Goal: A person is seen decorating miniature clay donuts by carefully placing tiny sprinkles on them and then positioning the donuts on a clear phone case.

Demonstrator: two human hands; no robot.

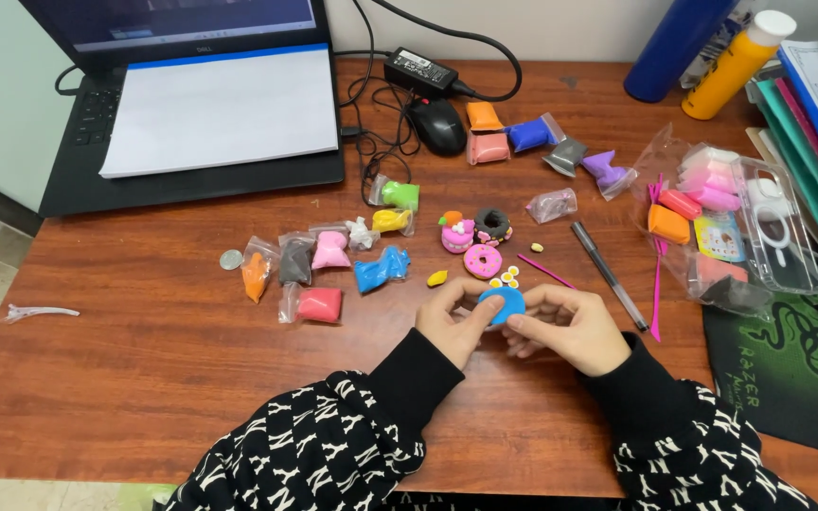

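Both my hands meet over the front middle of the wooden table (144,360). My left hand (454,322) and my right hand (568,326) pinch a flat blue clay disc (504,305) between thumbs and fingers. Just beyond the disc lie small yellow-and-white clay flowers (506,277), a pink clay donut (482,260), a dark donut (492,225) and a pink cupcake-like piece (456,233). A small yellow clay bit (437,278) sits to the left of my fingers. A thin pink stick (546,271) lies to the right of the flowers.
Bags of coloured clay (319,270) lie left of centre, with more (513,134) near a black mouse (439,125). A laptop (191,114) with white paper is at the back left. A black pen (610,274), pink tools (657,274), a clear clay pack (712,222) and bottles (736,61) stand right.
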